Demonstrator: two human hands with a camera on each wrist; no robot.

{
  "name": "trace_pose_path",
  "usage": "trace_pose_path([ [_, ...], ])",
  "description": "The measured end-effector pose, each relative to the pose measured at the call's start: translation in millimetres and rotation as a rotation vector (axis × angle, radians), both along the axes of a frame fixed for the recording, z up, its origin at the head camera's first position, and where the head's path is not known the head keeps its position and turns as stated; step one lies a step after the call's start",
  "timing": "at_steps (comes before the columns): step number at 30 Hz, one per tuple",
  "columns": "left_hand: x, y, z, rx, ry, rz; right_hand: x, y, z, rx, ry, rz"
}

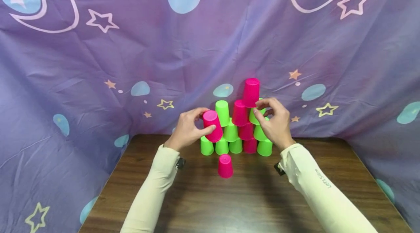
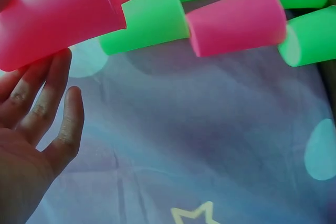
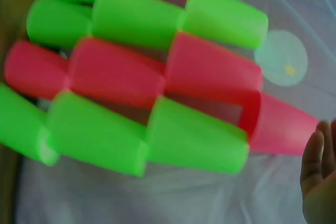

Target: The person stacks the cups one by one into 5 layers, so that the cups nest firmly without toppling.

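Note:
My left hand grips a pink cup, its rim downward and slightly tilted, in front of the left side of a stack of upside-down cups. In the left wrist view, fingers support that pink cup from one side. Green cups and pink cups form the stepped stack. One pink cup stands highest, on the right of the third row. My right hand is beside that cup's lower edge, thumb and forefinger apart, holding nothing. The right wrist view shows only its fingers near the top cup.
Another pink cup stands upside down on the brown wooden table, in front of the stack. A purple cloth with stars and moons hangs close behind the cups and along both sides.

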State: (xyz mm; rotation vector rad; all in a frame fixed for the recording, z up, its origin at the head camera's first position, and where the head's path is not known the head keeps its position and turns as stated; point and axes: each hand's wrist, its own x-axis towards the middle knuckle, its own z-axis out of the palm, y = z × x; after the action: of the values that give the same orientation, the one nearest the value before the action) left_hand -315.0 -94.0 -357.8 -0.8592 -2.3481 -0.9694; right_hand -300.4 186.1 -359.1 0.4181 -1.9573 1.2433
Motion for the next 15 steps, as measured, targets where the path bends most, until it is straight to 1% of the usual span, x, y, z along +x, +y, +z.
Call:
trace_pose_path([
  [3, -5.4, 4.4, 8.3, 0.016, 0.002, -0.012, 12.9, -10, -16.3, -0.011, -0.056, 0.060],
  [5, -9.7, 8.1, 15.3, 0.029, 0.001, -0.024, 19.3, -17, -31.9, 0.001, -0.104, 0.088],
  [8, -16.3, 14.6, 27.9, 0.045, -0.009, -0.025, 25.9, -30, -57.6, 0.028, -0.186, 0.139],
  [11, -22.7, 23.1, 40.8, 0.050, -0.024, -0.017, 26.8, -41, -85.8, 0.094, -0.266, 0.173],
  [13, -27.0, 29.6, 48.0, 0.047, -0.030, -0.016, 28.3, -48, -101.1, 0.156, -0.313, 0.172],
  [15, -31.0, 35.8, 53.7, 0.037, -0.036, -0.012, 29.0, -54, -115.9, 0.218, -0.335, 0.154],
])
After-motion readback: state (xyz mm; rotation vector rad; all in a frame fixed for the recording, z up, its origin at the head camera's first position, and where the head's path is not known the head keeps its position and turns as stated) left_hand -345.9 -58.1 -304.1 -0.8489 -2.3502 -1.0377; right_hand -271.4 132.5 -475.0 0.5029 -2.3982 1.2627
